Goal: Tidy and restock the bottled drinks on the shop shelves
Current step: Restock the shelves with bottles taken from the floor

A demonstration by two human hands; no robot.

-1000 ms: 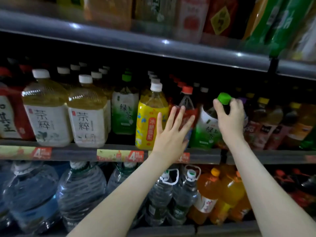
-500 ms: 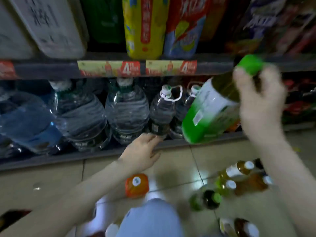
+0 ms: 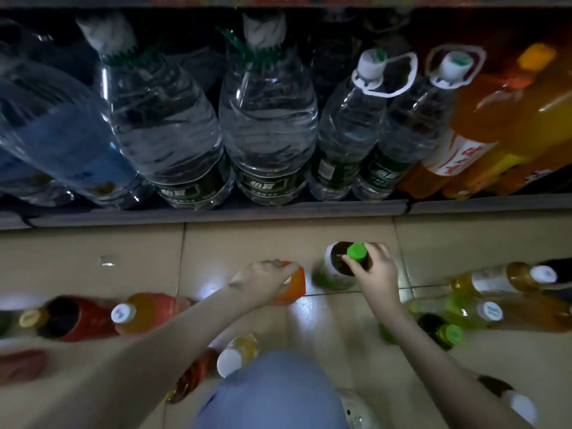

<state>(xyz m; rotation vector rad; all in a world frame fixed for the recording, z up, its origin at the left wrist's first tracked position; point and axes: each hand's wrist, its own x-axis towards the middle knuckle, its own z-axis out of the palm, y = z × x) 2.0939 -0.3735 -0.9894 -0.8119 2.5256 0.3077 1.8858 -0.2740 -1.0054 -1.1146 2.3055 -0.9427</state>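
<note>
Green-cap btl [image 3: 335, 274] is off the mid shelf since 1 s ago, now down at the floor [image 3: 139, 258], upright, in front of the bottom shelf [image 3: 216, 210]. R hand [image 3: 379, 275] has fingers wrapped round its neck under the cap. L hand [image 3: 263, 281] dropped too, fingers curled over the top of the orange btl [image 3: 294, 289] just left of it. Loose btls [image 3: 470, 311] lie on the tile both sides. Water jugs [image 3: 269, 119] stand on the shelf behind.
</note>
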